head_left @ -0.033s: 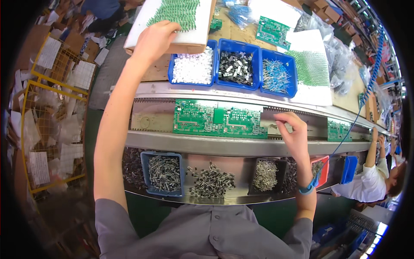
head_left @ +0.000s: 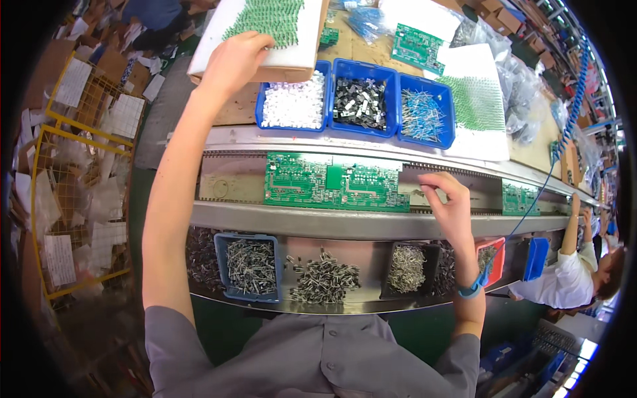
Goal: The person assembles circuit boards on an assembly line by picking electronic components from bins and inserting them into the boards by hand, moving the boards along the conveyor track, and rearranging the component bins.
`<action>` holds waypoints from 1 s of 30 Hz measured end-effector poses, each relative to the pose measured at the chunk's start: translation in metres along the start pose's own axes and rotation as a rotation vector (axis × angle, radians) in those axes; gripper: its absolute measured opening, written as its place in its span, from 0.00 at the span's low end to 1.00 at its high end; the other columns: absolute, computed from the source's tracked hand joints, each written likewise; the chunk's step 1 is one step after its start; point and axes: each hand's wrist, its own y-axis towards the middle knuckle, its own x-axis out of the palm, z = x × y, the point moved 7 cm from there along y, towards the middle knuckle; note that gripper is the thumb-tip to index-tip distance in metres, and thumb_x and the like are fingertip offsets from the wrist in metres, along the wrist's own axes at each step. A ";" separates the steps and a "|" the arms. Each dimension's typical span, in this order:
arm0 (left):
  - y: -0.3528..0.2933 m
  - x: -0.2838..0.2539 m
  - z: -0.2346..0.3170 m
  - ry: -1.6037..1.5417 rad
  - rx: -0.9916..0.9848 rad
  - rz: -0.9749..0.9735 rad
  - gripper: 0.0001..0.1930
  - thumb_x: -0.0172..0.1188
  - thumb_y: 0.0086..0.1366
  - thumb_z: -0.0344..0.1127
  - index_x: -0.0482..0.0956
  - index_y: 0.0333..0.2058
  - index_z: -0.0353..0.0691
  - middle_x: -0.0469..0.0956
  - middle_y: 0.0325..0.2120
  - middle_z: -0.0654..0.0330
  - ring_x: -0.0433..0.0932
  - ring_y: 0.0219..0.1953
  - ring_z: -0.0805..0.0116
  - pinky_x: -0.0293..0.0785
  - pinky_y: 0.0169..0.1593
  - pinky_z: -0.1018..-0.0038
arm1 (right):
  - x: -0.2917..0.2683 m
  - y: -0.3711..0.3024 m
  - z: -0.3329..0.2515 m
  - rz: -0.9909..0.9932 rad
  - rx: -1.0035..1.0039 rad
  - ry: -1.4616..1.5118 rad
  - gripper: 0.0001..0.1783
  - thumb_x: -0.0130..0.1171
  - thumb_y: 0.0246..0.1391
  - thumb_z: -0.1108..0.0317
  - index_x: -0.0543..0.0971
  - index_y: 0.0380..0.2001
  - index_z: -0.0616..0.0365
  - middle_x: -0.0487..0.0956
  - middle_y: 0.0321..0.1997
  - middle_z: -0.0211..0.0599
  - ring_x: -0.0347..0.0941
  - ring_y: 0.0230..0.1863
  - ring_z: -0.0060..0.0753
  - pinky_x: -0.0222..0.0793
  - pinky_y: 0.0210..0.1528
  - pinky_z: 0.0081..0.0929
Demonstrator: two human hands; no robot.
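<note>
Only the view has shifted slightly. Left hand (head_left: pixel 233 63) reaches green parts (head_left: pixel 267 18) on foam (head_left: pixel 211 48); right hand (head_left: pixel 453 205), fingertips nearly meeting, hovers beside the board (head_left: pixel 335 176); any grip is unclear. Careless dragging could bend neighbouring parts.

Behind a flat green oblong circuit board (head_left: pixel 336 182), three blue rectangular plastic bins (head_left: pixel 393 101) are positioned in a row.

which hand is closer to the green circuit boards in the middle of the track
Right. The right hand is just past the right end of the green circuit boards; the left hand is farther off, beyond them at the white foam slab.
</note>
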 end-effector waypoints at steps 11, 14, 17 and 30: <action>-0.003 -0.010 -0.003 -0.052 0.066 0.073 0.05 0.56 0.59 0.26 0.77 0.34 0.34 0.77 0.31 0.52 0.77 0.33 0.52 0.72 0.38 0.68 | 0.016 -0.025 0.006 -0.033 0.162 0.181 0.06 0.59 0.50 0.79 0.80 0.34 0.64 0.80 0.33 0.38 0.76 0.35 0.28 0.70 0.41 0.23; -0.016 -0.023 0.034 -0.122 -0.036 0.157 0.04 0.57 0.59 0.27 0.78 0.33 0.35 0.78 0.31 0.53 0.78 0.31 0.56 0.73 0.36 0.68 | 0.017 -0.034 0.001 0.037 0.203 0.285 0.06 0.58 0.51 0.79 0.80 0.35 0.64 0.81 0.32 0.36 0.75 0.36 0.25 0.70 0.42 0.22; -0.048 -0.021 0.106 -0.523 -0.047 0.106 0.04 0.60 0.56 0.25 0.78 0.32 0.35 0.79 0.29 0.55 0.79 0.30 0.62 0.74 0.35 0.69 | 0.021 -0.044 -0.002 0.056 0.219 0.404 0.09 0.59 0.50 0.82 0.77 0.37 0.65 0.79 0.36 0.34 0.75 0.39 0.22 0.71 0.44 0.20; -0.112 -0.003 0.216 -1.155 -0.013 -0.231 0.05 0.61 0.55 0.22 0.77 0.32 0.35 0.78 0.27 0.55 0.79 0.29 0.61 0.74 0.32 0.70 | 0.036 -0.056 -0.043 0.037 0.125 0.695 0.16 0.59 0.50 0.84 0.75 0.43 0.64 0.76 0.40 0.35 0.73 0.41 0.22 0.68 0.46 0.20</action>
